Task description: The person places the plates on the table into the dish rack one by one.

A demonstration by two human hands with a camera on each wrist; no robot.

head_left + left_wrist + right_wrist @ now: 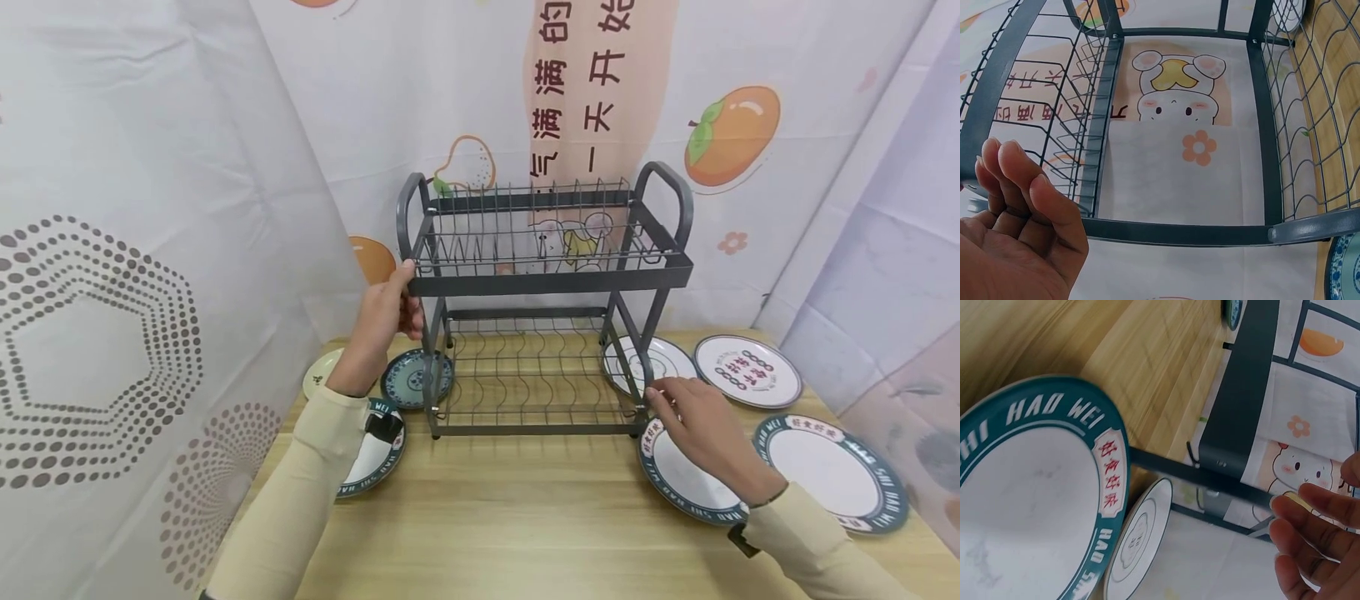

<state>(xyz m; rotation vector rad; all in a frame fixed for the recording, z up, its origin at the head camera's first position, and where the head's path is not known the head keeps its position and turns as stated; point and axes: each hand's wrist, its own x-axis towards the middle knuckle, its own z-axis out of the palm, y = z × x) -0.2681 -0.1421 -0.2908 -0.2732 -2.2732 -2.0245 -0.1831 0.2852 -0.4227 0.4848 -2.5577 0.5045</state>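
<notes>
A dark grey two-tier dish rack (551, 285) with wire shelves stands upright on the wooden table. My left hand (384, 321) grips the front left corner of its upper tier, thumb on the outside and fingers bent behind the rail (990, 103). At the lower right front post, my right hand (697, 423) has its fingers loosely extended against the frame. The right fingertips (1282, 503) lie close to the post; firm contact cannot be made out. Both wire tiers hold no dishes.
Left of the rack lie a small blue patterned plate (417, 379), a pale green plate (318, 375) and a green-rimmed plate (371, 458). On the right are two green-rimmed plates (821, 471) and two white plates (748, 371). Printed curtains (480, 100) hang behind.
</notes>
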